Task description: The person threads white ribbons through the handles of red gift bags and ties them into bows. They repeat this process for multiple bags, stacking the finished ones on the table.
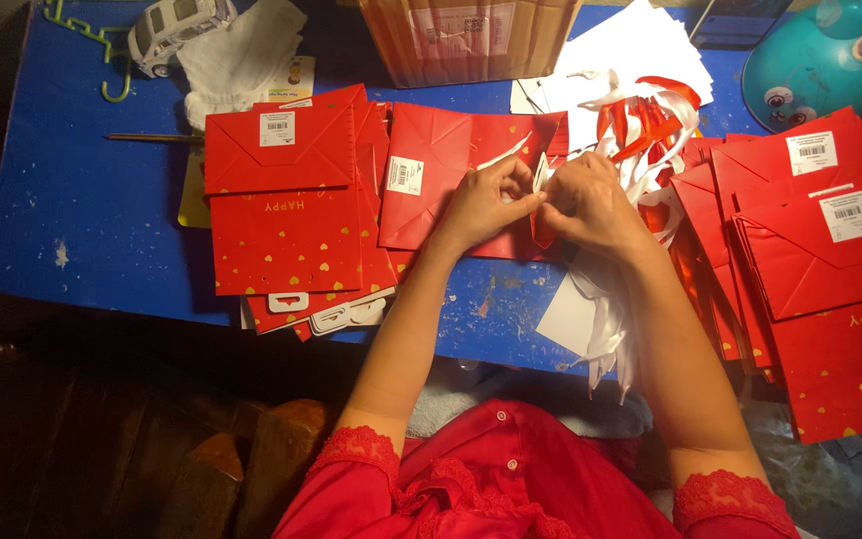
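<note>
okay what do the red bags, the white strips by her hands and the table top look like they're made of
Red bags: likely coated paper, going by the sharp folds and flat creased bottoms, with a slight sheen and gold hearts. White strips: probably satin-like ribbon, limp, curling and glossy. Table top: a hard board painted blue, with chips showing lighter patches; the base material is unclear. Both hands pinch a ribbon.

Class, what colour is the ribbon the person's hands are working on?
White, as the head view shows: the ribbon is pinched between left hand and right hand.
</note>
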Available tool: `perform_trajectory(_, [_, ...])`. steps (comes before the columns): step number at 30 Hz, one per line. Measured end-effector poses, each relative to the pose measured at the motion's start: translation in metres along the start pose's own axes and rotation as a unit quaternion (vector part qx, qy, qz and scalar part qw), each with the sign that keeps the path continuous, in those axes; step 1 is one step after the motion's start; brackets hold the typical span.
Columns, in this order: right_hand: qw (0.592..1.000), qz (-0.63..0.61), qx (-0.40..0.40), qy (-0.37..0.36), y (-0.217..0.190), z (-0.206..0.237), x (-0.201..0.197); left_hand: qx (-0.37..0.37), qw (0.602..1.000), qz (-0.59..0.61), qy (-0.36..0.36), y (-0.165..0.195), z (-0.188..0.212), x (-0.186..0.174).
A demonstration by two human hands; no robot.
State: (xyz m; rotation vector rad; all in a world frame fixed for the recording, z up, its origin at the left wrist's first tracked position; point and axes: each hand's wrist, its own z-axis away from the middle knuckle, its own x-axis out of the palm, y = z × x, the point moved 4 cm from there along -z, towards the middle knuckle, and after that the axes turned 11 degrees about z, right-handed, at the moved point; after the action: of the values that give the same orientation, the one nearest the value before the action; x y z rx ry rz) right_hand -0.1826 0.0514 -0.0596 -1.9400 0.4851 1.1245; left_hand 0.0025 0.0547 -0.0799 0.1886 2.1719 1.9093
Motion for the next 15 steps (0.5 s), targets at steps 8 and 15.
perform_trajectory(8, [0.992,-0.112,-0.012,0.064,-0.004,-0.001,-0.017,-0.009,1.0,0.018,-0.009,-0.001,-0.001,0.001])
perform_trajectory(15, [0.998,0.002,-0.052,0.026,-0.009,-0.004,-0.008,-0.007,1.0,-0.008,0.005,0.004,0.001,0.001])
